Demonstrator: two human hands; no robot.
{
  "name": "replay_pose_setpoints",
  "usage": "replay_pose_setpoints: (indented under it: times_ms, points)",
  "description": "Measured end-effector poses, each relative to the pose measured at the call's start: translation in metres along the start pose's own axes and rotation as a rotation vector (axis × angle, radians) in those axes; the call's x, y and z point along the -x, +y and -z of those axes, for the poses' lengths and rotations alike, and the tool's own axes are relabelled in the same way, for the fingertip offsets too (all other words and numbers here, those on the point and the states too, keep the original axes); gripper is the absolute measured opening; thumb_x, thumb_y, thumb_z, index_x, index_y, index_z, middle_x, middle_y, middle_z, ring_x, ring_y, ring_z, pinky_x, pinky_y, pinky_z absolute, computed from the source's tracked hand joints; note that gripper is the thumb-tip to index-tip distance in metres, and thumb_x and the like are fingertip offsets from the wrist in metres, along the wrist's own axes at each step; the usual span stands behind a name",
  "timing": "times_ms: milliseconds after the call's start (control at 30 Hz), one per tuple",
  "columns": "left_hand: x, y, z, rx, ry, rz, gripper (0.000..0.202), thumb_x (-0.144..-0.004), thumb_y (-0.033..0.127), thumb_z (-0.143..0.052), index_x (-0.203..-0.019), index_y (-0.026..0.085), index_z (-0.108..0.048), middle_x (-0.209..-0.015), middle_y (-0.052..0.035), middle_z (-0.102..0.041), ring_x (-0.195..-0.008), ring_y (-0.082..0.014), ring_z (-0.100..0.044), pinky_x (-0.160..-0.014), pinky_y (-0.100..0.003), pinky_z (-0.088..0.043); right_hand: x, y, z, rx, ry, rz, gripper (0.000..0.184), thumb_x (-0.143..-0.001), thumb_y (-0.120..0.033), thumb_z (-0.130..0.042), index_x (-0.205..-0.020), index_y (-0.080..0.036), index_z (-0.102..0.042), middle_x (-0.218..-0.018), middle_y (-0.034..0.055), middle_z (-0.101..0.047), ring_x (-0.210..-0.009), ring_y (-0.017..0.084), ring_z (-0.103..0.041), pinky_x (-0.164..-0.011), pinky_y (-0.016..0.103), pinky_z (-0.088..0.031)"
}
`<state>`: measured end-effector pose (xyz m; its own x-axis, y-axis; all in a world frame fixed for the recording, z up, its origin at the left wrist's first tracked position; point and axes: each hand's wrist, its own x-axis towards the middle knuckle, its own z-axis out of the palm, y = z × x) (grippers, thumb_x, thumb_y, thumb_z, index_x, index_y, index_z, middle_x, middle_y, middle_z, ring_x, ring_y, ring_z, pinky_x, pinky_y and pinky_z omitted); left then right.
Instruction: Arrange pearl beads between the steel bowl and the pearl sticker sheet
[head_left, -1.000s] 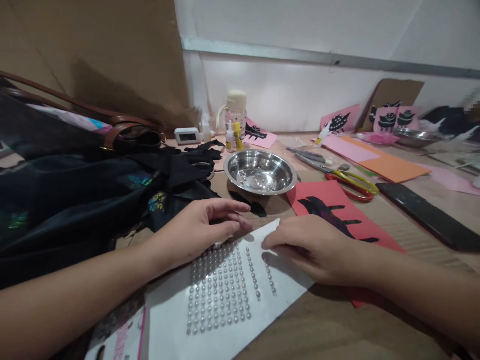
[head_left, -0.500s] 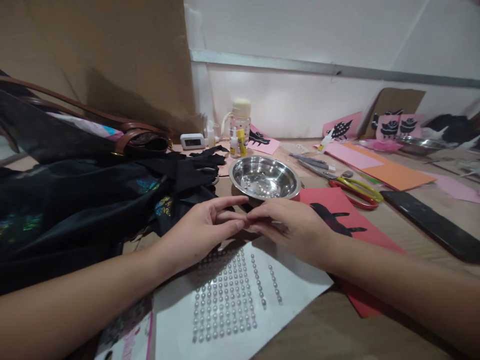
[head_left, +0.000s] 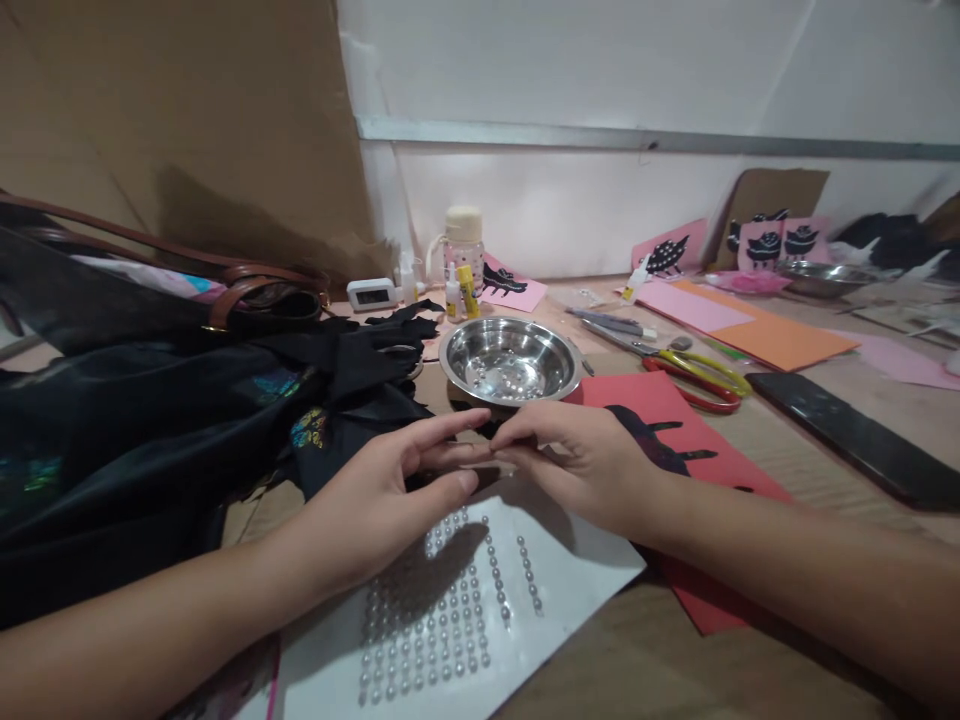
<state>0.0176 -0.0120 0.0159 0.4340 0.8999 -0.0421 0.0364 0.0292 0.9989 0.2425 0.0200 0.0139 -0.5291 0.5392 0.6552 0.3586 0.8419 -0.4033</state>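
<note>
My left hand [head_left: 390, 490] and my right hand [head_left: 585, 460] meet fingertip to fingertip just above the far edge of a white sheet [head_left: 585, 575] covered with rows of stick-on pearl beads [head_left: 435, 620]. Both hands pinch at the same spot; whatever is between the fingertips is too small to make out. A steel bowl [head_left: 510, 362] with several loose pearls in it stands right behind the fingertips. Under my right wrist lies a red card [head_left: 645, 400] with a black cut-out shape on it.
A black bag with brown straps [head_left: 150, 400] fills the left side. Scissors with red and yellow handles [head_left: 697, 380], a black phone [head_left: 847, 435], orange and pink paper [head_left: 757, 335], glue bottles [head_left: 459, 290], a small white clock [head_left: 371, 294] and a second steel bowl [head_left: 821, 278] lie farther back.
Both hands lifted from the pearl sheet and came together at their fingertips in front of the steel bowl. The view shifted a little.
</note>
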Motion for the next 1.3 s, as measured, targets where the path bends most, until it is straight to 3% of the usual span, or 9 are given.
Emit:
replay_pose_setpoints:
  times_ms: [100, 200, 400, 600, 833, 1033, 1300]
  points:
    - [-0.005, 0.002, 0.004, 0.203, -0.041, 0.058, 0.045, -0.085, 0.028, -0.078, -0.128, 0.026, -0.066, -0.127, -0.0054, -0.073, -0.124, -0.0246, -0.065, -0.103, -0.034, -0.052, -0.002, -0.001, 0.003, -0.037, 0.080, -0.038, 0.009, -0.091, -0.010, -0.065, -0.093, -0.017, -0.071, -0.083, 0.0010, -0.076, -0.072, 0.011, -0.070, -0.068, 0.020, -0.056]
    - [-0.006, 0.007, 0.005, 0.270, -0.043, 0.064, 0.033, -0.083, 0.028, -0.079, -0.116, 0.027, -0.074, -0.129, -0.0039, -0.072, -0.129, -0.0254, -0.061, -0.111, -0.036, -0.046, -0.004, 0.000, 0.006, -0.040, 0.122, 0.001, 0.015, -0.093, -0.010, -0.063, -0.100, -0.019, -0.073, -0.089, 0.0017, -0.077, -0.078, 0.012, -0.071, -0.072, 0.022, -0.059]
    - [-0.001, 0.012, -0.001, 0.320, -0.008, 0.125, 0.039, -0.073, 0.034, -0.086, -0.110, 0.027, -0.078, -0.132, -0.0051, -0.070, -0.138, -0.0353, -0.050, -0.124, -0.053, -0.024, -0.002, 0.000, 0.003, -0.010, 0.128, 0.129, 0.020, -0.096, -0.011, -0.061, -0.111, -0.017, -0.072, -0.097, 0.0066, -0.076, -0.086, 0.013, -0.072, -0.077, 0.026, -0.061]
    - [0.008, 0.015, -0.008, 0.430, -0.052, 0.112, 0.036, -0.075, 0.030, -0.084, -0.111, 0.028, -0.078, -0.132, -0.0044, -0.070, -0.138, -0.0311, -0.051, -0.123, -0.048, -0.028, -0.003, -0.001, 0.003, -0.019, 0.139, 0.123, 0.018, -0.093, -0.010, -0.065, -0.107, -0.018, -0.070, -0.094, 0.0051, -0.076, -0.085, 0.014, -0.072, -0.077, 0.028, -0.061]
    - [0.015, 0.006, -0.014, 0.413, -0.167, 0.026, 0.049, -0.083, 0.036, -0.079, -0.130, 0.036, -0.066, -0.151, -0.0005, -0.053, -0.146, -0.0292, -0.041, -0.122, -0.048, -0.030, -0.002, -0.002, 0.003, -0.035, 0.149, 0.135, 0.012, -0.092, -0.008, -0.064, -0.102, -0.012, -0.071, -0.091, 0.0087, -0.076, -0.085, 0.014, -0.071, -0.078, 0.027, -0.059]
    - [0.015, 0.004, -0.012, 0.382, -0.221, 0.021, 0.048, -0.086, 0.037, -0.076, -0.132, 0.040, -0.064, -0.153, 0.0009, -0.051, -0.148, -0.0291, -0.037, -0.122, -0.048, -0.030, -0.003, -0.004, 0.004, -0.030, 0.137, 0.111, 0.011, -0.093, -0.009, -0.062, -0.100, -0.013, -0.069, -0.088, 0.0063, -0.074, -0.081, 0.013, -0.070, -0.075, 0.025, -0.057]
    - [0.014, 0.007, -0.012, 0.378, -0.161, 0.051, 0.042, -0.084, 0.037, -0.077, -0.125, 0.033, -0.071, -0.147, -0.0037, -0.058, -0.143, -0.0328, -0.043, -0.122, -0.051, -0.029, -0.005, -0.006, 0.006, -0.012, 0.086, 0.008, 0.008, -0.093, -0.014, -0.060, -0.093, -0.017, -0.067, -0.083, 0.0014, -0.072, -0.075, 0.011, -0.067, -0.070, 0.022, -0.054]
